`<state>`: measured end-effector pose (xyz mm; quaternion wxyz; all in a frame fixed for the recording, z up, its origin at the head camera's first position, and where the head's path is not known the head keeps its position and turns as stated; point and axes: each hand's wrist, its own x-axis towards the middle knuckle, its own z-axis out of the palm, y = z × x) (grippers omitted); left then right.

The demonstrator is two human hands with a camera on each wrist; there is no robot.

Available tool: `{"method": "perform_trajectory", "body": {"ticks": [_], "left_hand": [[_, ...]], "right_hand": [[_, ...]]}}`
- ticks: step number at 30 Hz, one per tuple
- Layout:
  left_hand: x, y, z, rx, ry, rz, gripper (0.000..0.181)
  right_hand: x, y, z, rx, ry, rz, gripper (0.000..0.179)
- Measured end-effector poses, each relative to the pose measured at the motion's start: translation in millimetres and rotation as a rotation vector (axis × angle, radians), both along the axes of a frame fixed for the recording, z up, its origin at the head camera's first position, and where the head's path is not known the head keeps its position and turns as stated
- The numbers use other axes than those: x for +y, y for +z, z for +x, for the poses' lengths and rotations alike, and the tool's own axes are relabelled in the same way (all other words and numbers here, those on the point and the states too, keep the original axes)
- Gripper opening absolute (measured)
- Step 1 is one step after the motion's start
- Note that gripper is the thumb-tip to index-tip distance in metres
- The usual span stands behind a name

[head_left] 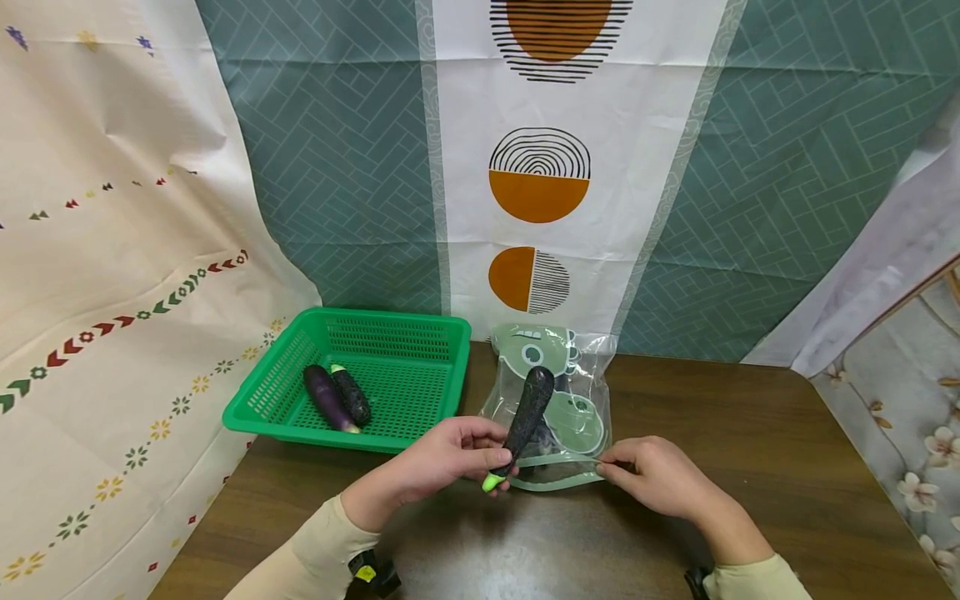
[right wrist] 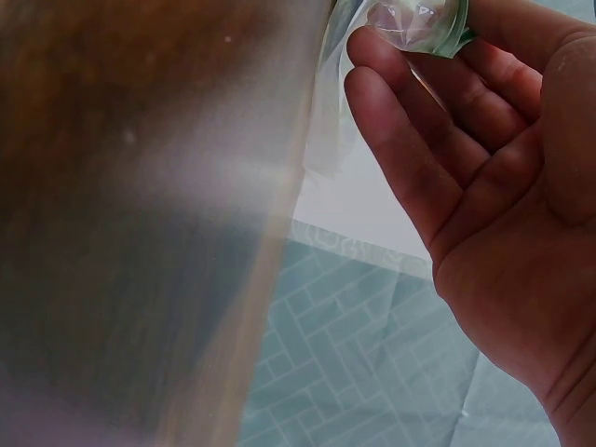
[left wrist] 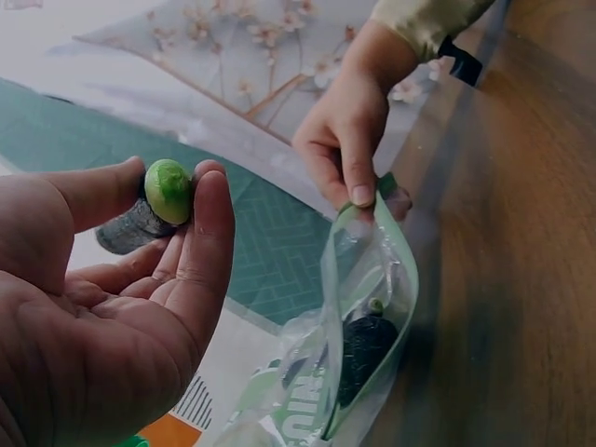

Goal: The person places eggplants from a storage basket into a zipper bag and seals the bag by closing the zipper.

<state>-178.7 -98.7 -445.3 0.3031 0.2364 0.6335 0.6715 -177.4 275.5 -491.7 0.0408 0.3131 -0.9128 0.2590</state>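
Observation:
My left hand holds a dark, bumpy, cucumber-like vegetable by its bright green end, over the mouth of a clear zip bag. The same light green tip shows between thumb and fingers in the left wrist view. My right hand pinches the bag's right corner by its green zip edge. The bag's mouth gapes toward me, and its far part lies on the table with green cartoon prints. Inside it, the left wrist view shows another dark vegetable with a small green tip.
A green plastic basket stands at the left back of the brown table. In it lie a purple eggplant and a dark vegetable with a green end. Patterned cloths hang behind and beside the table.

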Motion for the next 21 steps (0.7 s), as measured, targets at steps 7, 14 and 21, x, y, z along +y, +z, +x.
{"method": "perform_trajectory", "body": {"ticks": [7, 14, 21], "left_hand": [[6.6, -9.6, 3.7, -0.035, -0.028, -0.036, 0.038], [10.6, -15.5, 4.7, -0.018, -0.06, -0.094, 0.039], [14.6, -23.8, 4.3, 0.007, -0.087, -0.14, 0.029]], "right_hand": [[0.3, 0.2, 0.1, -0.001, -0.004, 0.001, 0.01], [-0.3, 0.0, 0.3, 0.02, 0.001, 0.003, 0.01], [-0.1, 0.1, 0.3, 0.017, -0.001, 0.006, 0.01]]}}
